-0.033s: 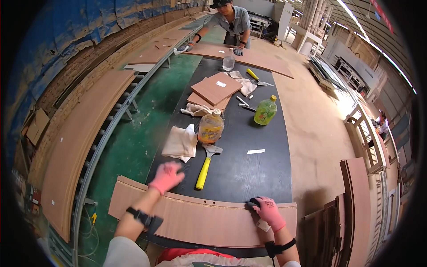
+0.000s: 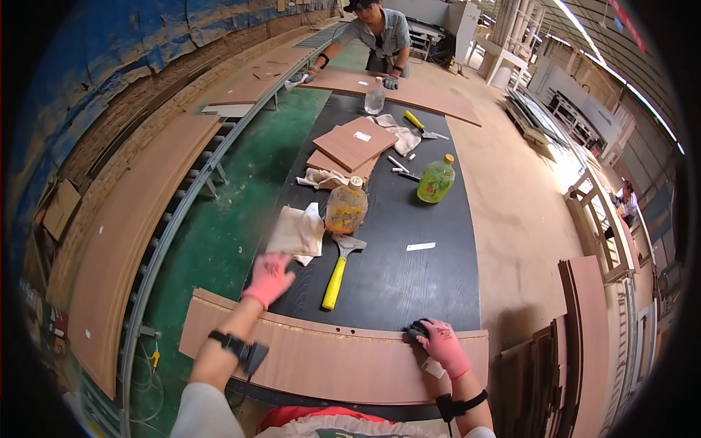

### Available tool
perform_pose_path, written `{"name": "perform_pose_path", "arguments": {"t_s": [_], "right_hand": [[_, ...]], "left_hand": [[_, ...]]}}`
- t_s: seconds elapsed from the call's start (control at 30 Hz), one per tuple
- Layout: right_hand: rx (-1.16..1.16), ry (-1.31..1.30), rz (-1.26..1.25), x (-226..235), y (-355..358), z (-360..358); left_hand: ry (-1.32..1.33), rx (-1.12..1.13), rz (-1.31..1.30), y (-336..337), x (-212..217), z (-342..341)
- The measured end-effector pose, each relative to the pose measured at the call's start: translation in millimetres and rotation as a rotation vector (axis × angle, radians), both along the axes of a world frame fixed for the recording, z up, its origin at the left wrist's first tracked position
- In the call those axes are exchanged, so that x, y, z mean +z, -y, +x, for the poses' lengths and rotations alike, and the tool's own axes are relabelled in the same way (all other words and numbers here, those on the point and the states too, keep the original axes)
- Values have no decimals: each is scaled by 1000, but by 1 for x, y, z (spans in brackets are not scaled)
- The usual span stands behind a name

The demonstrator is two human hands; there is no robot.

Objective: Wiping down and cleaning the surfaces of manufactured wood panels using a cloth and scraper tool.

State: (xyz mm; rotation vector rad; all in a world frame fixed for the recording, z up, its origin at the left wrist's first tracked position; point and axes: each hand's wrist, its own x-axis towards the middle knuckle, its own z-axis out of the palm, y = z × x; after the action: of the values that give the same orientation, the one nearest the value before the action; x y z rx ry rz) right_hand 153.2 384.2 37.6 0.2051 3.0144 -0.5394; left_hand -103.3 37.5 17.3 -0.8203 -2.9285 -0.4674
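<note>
While the left hand [image 2: 269, 281] was held spread, visibly empty, at the white cloth [image 2: 296, 230], the right hand [image 2: 444, 347] was curled over a dark object [image 2: 415, 331], grip indeterminable. Wood panel [image 2: 328, 365]: laid across the near end of the table [image 2: 387, 285], left end overhanging; tipping risked by pressure there. Bottle [image 2: 346, 209]: easily toppled, were the cloth dragged against it.
</note>
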Motion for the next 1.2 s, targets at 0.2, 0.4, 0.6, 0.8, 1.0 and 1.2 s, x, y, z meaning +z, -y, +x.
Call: {"name": "perform_pose_path", "arguments": {"t_s": [0.2,0.4,0.6,0.8,1.0,1.2], "right_hand": [[31,-121,-88,54,37,-18],[73,-171,-332,66,72,-43],[32,-367,-579,81,146,-85],[-127,-648,-973,95,172,-92],[-86,-640,-950,113,165,-68],[-13,-737,-878,125,171,-29]], "left_hand": [[-55,-22,-99,24,-42,-68],[-84,-74,13,4,32,-69],[180,-244,384,-9,157,-13],[761,-281,681,-4,204,55],[806,-408,887,6,189,87],[564,-518,938,8,194,115]]}}
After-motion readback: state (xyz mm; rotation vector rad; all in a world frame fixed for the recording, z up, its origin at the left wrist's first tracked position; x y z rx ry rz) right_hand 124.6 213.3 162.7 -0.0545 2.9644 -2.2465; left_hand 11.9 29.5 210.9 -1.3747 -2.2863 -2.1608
